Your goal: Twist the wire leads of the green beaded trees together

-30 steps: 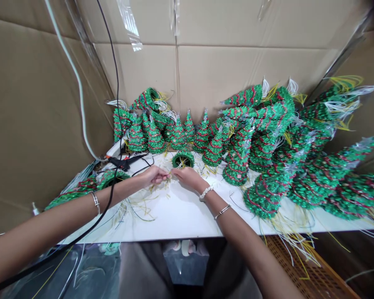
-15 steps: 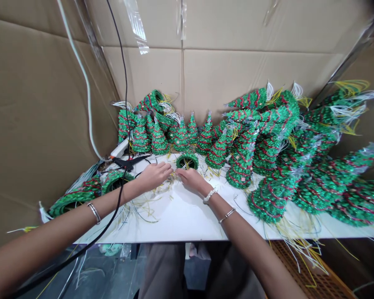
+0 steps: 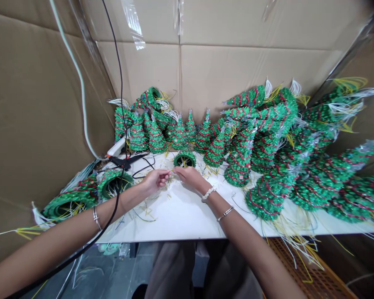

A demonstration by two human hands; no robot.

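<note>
My left hand (image 3: 155, 179) and my right hand (image 3: 189, 176) meet fingertip to fingertip over the white table (image 3: 187, 211). Both pinch thin yellow and white wires (image 3: 171, 176) that run from a small green tinsel tree (image 3: 183, 159) lying on its side, its open base facing me. The tree lies just beyond my fingers. Loose wire offcuts (image 3: 143, 207) are scattered on the table below my left hand.
Upright green tinsel trees (image 3: 180, 135) line the back of the table. A heap of larger ones (image 3: 299, 162) fills the right side, and a few lie at the left (image 3: 81, 195). A glue gun (image 3: 120, 155) with a black cable (image 3: 118, 74) rests at the back left. Cardboard walls (image 3: 34, 104) enclose the table.
My left hand's fingers have closed back into a pinch on the wires after spreading half a second ago. The view shifted slightly; my right hand stays in place.
</note>
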